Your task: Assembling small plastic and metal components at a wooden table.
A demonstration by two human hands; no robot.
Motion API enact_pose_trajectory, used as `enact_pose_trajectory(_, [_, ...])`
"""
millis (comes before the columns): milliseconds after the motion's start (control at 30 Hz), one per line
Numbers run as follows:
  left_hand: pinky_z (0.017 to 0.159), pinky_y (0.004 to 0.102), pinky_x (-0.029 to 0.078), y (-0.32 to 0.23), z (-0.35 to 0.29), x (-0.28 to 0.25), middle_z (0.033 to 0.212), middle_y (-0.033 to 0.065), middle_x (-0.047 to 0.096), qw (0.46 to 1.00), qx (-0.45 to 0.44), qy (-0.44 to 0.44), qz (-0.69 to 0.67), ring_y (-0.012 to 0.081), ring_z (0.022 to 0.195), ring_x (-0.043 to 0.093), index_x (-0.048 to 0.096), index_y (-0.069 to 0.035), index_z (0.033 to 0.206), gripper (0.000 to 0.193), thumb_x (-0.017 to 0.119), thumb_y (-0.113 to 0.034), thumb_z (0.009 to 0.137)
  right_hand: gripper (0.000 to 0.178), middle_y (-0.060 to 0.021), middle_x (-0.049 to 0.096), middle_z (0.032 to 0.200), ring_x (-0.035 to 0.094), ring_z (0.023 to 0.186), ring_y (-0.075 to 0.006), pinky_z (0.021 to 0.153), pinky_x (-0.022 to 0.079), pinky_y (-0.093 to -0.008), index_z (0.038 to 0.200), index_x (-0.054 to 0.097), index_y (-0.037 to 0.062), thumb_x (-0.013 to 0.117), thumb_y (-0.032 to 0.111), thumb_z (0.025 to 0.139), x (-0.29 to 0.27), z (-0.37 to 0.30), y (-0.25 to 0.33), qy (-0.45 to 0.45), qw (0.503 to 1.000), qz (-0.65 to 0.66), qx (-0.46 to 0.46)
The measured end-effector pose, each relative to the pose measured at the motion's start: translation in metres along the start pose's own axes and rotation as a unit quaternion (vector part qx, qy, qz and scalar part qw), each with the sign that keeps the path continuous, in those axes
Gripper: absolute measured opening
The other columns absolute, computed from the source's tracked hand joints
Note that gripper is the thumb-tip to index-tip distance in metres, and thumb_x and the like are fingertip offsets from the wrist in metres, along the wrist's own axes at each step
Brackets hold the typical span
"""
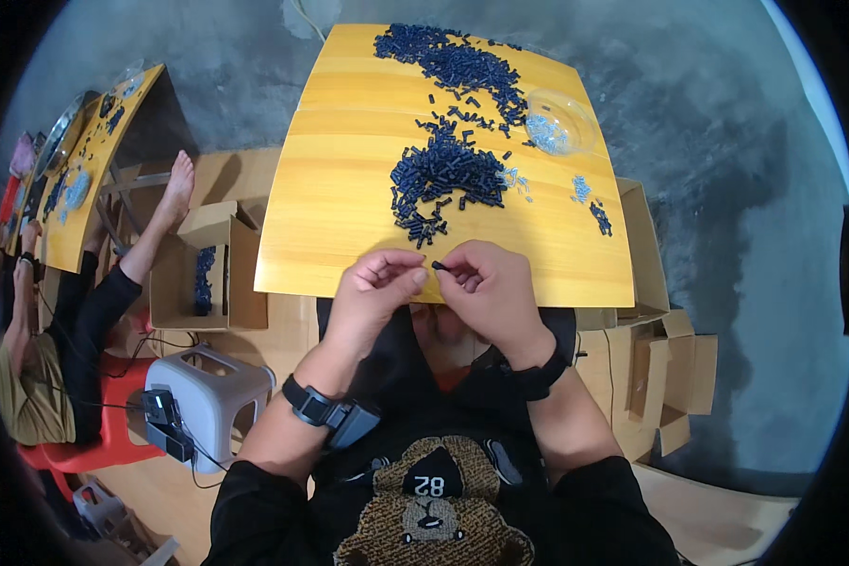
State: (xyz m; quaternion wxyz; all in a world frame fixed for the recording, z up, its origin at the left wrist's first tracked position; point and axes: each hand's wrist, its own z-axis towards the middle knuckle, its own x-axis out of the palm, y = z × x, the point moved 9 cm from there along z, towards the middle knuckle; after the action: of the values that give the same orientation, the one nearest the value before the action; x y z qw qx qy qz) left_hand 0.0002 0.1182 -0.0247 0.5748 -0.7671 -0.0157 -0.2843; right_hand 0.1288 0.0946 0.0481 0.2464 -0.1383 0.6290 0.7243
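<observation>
Above the near edge of the yellow wooden table (340,226), my two hands face each other with a narrow gap between their fingertips. My right hand (492,294) pinches a small black cylindrical piece (439,266) between thumb and forefinger. The thumb and forefinger of my left hand (375,294) are pressed together, and whatever lies between them is too small to make out. Just beyond the hands lies a heap of similar black pieces (448,172). Small pale, shiny pieces (514,178) lie at its right edge.
A larger black heap (457,64) covers the far edge. A clear bowl (587,127) holds pale pieces at right, near two little piles. Cardboard boxes (241,300) flank the table; a grey stool (212,377) with cables stands left. Another person (38,377) sits at a second table (104,184).
</observation>
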Motion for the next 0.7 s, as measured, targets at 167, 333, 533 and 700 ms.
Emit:
enact_pose_trajectory(167, [0.062,0.0192,0.045,0.006,-0.011,0.016,0.077,0.0021,0.063,0.999,0.010,-0.001,-0.036,0.0069,0.066,0.056,0.062,-0.002,0.091,0.012,0.062,-0.012,0.084,0.007,-0.0152,0.055,0.069,0.054,0.067,-0.0341,0.060,0.044,-0.0406,0.073,0.055,0.0007,0.060,0.003,0.069,0.001,-0.018,0.024,-0.020,0.996,-0.033,-0.082])
enact_pose_trajectory(333, [0.061,0.0198,0.046,0.004,-0.024,0.013,0.077,0.0032,0.064,1.000,-0.023,-0.001,0.013,0.0080,0.066,0.057,0.065,-0.002,0.089,0.013,0.064,-0.013,0.083,0.007,-0.0154,0.055,0.070,0.055,0.067,-0.0326,0.059,0.044,-0.0388,0.075,0.055,0.0002,0.059,0.002,0.070,-0.004,-0.037,0.028,-0.030,0.993,0.020,-0.111])
enact_pose_trajectory(533, [0.060,0.0196,0.046,0.000,-0.036,0.026,0.076,0.0042,0.064,0.992,-0.069,0.048,0.098,0.0090,0.066,0.059,0.063,-0.001,0.090,0.013,0.063,-0.013,0.083,0.008,-0.0142,0.055,0.069,0.055,0.064,-0.0301,0.057,0.044,-0.0356,0.076,0.054,0.0012,0.060,0.002,0.070,-0.013,-0.053,0.028,0.026,0.991,0.025,-0.129])
enact_pose_trajectory(700, [0.061,0.0191,0.047,0.004,-0.042,0.042,0.079,0.0045,0.065,0.993,-0.079,0.071,0.059,0.0088,0.067,0.059,0.064,-0.002,0.091,0.013,0.063,-0.012,0.083,0.010,-0.0121,0.055,0.068,0.055,0.062,-0.0282,0.056,0.044,-0.0347,0.075,0.054,0.0015,0.062,0.005,0.070,-0.023,-0.058,0.032,0.025,0.993,0.041,-0.104])
